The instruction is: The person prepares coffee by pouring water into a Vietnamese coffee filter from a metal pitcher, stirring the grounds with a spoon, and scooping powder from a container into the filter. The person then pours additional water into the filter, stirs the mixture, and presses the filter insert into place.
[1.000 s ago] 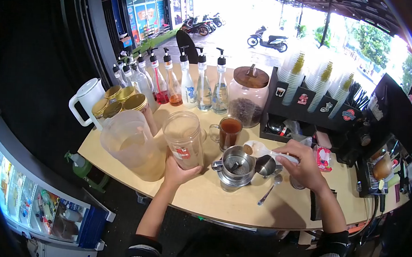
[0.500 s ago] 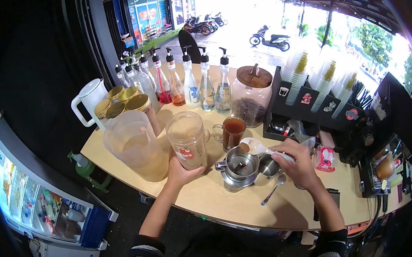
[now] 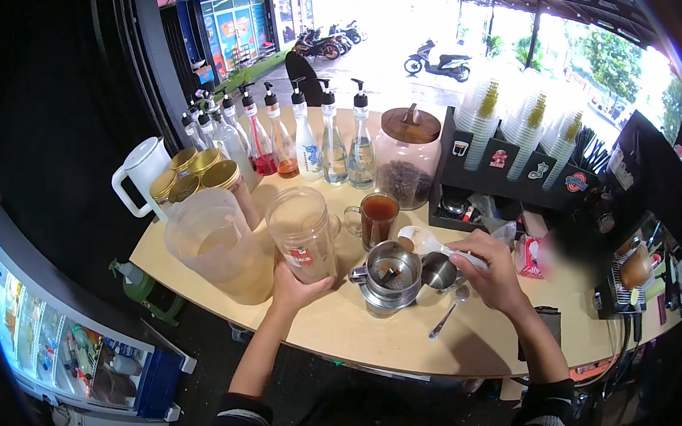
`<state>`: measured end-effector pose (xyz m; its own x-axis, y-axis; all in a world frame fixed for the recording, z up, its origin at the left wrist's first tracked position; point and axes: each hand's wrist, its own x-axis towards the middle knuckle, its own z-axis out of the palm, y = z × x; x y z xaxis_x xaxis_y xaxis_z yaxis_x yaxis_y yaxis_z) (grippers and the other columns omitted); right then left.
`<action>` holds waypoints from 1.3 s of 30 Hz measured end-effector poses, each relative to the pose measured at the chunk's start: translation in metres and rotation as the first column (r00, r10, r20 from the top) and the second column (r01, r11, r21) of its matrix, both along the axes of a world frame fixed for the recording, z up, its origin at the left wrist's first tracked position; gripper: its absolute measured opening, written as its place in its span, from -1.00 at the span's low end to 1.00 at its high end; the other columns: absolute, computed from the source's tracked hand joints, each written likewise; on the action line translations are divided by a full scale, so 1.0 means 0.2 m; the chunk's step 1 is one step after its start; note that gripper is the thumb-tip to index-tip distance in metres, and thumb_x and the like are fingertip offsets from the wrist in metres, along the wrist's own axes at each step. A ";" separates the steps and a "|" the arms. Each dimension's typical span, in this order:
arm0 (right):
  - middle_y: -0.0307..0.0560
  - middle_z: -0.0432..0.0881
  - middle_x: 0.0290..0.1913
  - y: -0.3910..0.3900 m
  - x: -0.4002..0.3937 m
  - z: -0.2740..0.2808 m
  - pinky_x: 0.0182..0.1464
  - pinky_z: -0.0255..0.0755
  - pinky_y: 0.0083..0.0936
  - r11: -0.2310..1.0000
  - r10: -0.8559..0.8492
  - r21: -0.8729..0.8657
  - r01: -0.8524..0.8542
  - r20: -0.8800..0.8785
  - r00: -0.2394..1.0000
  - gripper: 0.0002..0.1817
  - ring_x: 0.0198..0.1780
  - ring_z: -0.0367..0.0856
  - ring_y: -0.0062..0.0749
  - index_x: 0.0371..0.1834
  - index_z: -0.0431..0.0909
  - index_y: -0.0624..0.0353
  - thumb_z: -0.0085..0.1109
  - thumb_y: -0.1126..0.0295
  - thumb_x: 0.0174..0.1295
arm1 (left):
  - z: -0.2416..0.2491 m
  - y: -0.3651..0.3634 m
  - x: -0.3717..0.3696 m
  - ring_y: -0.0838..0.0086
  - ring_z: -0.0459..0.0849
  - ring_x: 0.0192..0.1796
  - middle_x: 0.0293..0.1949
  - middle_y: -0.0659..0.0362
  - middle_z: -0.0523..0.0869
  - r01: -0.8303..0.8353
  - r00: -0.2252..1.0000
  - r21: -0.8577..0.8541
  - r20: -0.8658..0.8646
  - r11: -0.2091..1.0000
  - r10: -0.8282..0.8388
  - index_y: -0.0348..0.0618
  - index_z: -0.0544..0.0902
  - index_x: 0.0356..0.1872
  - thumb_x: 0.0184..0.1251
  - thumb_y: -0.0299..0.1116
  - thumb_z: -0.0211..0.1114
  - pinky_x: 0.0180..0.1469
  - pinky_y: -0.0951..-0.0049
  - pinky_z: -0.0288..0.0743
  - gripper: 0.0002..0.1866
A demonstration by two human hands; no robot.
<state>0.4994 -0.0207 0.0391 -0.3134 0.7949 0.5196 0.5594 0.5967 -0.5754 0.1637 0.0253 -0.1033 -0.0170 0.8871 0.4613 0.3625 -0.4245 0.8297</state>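
My left hand (image 3: 298,288) is wrapped round the lower part of a clear plastic jar (image 3: 302,219) with a red label, which leans slightly on the table. Between the fingers of my right hand (image 3: 492,267) is the handle of a white plastic spoon (image 3: 430,242). Its bowl is tilted at the rim of a metal coffee drip filter (image 3: 387,299), with brown powder at the bowl's lower edge. Some brown powder shows inside the filter. Beside the filter stand a small metal cup (image 3: 440,272) and a glass mug of brown drink (image 3: 379,221).
A metal teaspoon (image 3: 445,317) lies at the right. Left are a large plastic pitcher (image 3: 212,245), gold-lidded jars (image 3: 223,174) and a white jug (image 3: 143,168). Pump bottles (image 3: 334,151), a wooden-lidded jar (image 3: 409,162) and a black cup holder (image 3: 505,164) line the back.
The whole view has shifted slightly left. The white spoon has tipped at the filter's rim, and more brown shows inside the filter. My left hand keeps its hold on the jar.
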 end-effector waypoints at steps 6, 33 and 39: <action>-0.04 0.57 -0.37 -0.06 0.03 0.01 -0.27 0.39 -0.47 0.998 0.043 -0.040 -0.043 -0.008 0.999 -0.81 -0.34 0.53 -0.33 -0.14 0.63 0.28 0.24 0.53 0.18 | 0.04 -0.02 0.01 0.31 0.63 0.00 -0.04 0.03 0.63 0.003 1.000 -0.052 -0.011 0.999 -0.004 -0.31 0.44 0.06 -0.36 -0.26 0.61 0.10 0.29 0.48 -0.18; -0.10 0.52 -0.39 0.08 -0.30 0.31 -0.29 0.31 -0.55 0.991 0.135 -0.025 -0.134 0.011 0.991 -0.82 -0.33 0.46 -0.47 -0.18 0.63 0.28 0.19 0.44 0.20 | -0.06 -0.01 -0.01 0.09 0.43 0.23 0.20 -0.18 0.36 -0.147 0.989 0.008 -0.002 0.989 0.147 -0.40 0.04 0.29 -0.34 -0.07 0.64 0.27 0.23 0.33 0.20; -0.06 0.59 -0.42 0.40 -0.61 0.42 -0.33 0.38 -0.51 0.974 0.191 0.068 -0.215 0.260 0.947 -0.80 -0.39 0.52 -0.45 -0.23 0.65 0.28 0.17 0.39 0.19 | -0.04 0.00 -0.04 0.10 0.35 0.30 0.22 -0.14 0.31 -0.156 0.983 0.037 -0.093 0.987 0.158 -0.41 0.09 0.31 -0.31 -0.04 0.63 0.33 0.22 0.25 0.19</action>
